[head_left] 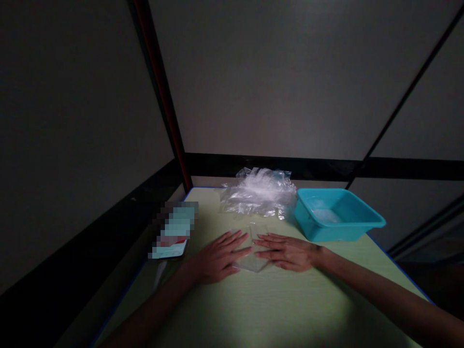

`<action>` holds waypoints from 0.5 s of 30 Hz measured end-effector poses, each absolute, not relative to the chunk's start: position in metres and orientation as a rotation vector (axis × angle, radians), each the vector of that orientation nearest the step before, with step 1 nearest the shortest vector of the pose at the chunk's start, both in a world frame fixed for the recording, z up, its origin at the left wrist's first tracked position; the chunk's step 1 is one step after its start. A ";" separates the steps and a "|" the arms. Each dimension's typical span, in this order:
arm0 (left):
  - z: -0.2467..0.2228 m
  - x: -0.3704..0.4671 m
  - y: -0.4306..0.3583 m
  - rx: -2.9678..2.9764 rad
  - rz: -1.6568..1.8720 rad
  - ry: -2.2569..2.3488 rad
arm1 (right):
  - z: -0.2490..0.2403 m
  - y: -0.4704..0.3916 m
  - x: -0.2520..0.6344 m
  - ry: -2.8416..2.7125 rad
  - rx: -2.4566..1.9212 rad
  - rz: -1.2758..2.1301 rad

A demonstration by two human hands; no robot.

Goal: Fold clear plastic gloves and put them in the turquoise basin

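A clear plastic bag (253,263) lies flat on the pale green table (275,309). My left hand (222,257) rests on its left part, palm down with the fingers spread. On its right part lies my right hand (286,251), also palm down, fingers stretched toward the left hand. The fingertips of the two hands are a small gap apart. Neither hand grips anything. Behind the hands sits a heap of crumpled clear plastic bags (261,193).
A turquoise basin (340,232) stands at the back right with something whitish and clear inside. At the left edge lies a phone (174,249), partly pixelated. Walls (271,87) close off the back and left.
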State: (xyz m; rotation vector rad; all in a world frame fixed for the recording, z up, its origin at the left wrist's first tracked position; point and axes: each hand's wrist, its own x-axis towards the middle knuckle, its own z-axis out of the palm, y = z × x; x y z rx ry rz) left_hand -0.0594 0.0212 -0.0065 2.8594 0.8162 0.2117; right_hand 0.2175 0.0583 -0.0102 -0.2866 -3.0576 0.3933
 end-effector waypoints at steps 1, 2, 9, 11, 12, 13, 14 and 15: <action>-0.006 -0.059 0.021 2.856 0.221 0.816 | -0.010 0.058 0.217 -3.051 -0.289 0.418; -0.005 -0.059 0.020 2.853 0.234 0.818 | -0.009 0.057 0.217 -3.038 -0.291 0.444; 0.005 -0.057 0.016 2.808 0.252 0.805 | 0.001 0.044 0.216 -2.945 -0.346 0.651; 0.006 -0.056 0.013 2.768 0.285 0.793 | 0.004 0.040 0.216 -2.896 -0.354 0.725; 0.007 -0.056 0.012 2.746 0.293 0.788 | 0.006 0.038 0.216 -2.871 -0.354 0.762; 0.007 -0.056 0.011 2.723 0.295 0.782 | 0.007 0.036 0.216 -2.848 -0.354 0.799; 0.007 -0.056 0.010 2.701 0.293 0.773 | 0.009 0.035 0.216 -2.828 -0.355 0.834; 0.008 -0.056 0.009 2.679 0.287 0.765 | 0.010 0.033 0.216 -2.811 -0.358 0.869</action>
